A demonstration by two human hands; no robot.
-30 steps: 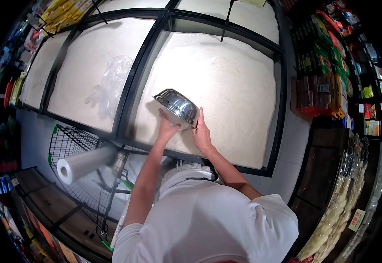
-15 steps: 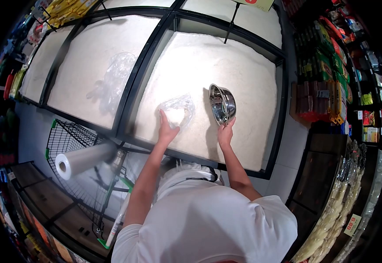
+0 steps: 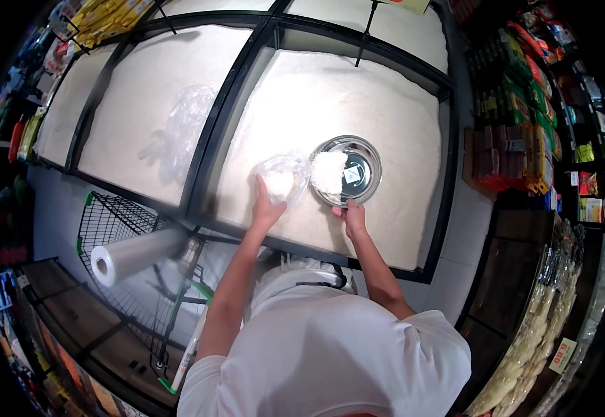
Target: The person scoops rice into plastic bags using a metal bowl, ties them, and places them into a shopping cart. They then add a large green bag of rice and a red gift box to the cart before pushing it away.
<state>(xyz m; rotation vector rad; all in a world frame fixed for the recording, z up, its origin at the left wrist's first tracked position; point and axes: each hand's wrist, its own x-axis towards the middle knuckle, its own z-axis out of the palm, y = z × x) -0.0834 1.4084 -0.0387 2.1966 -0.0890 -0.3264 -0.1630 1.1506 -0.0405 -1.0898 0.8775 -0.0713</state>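
My left hand (image 3: 268, 207) grips a clear plastic bag (image 3: 283, 179) with some white grain inside, over the right-hand bin. In my right hand (image 3: 352, 214) is the near rim of a shiny metal bowl (image 3: 368, 174). White grain (image 3: 329, 172) lies in the bowl's left side, and its bare bottom shows on the right. The bowl's left rim is right beside the bag's opening. Below both is the white grain (image 3: 393, 125) that fills the bin.
Black dividers (image 3: 229, 104) part the bins. Another clear bag (image 3: 191, 115) lies on the left bin's grain. A wire cart (image 3: 118, 215) with a plastic roll (image 3: 136, 256) stands at the left. Packed shelves (image 3: 514, 139) are at the right.
The bowl has turned from its steep tilt to face more upward, and white grain now shows in it. My left hand and the bag have hardly moved.
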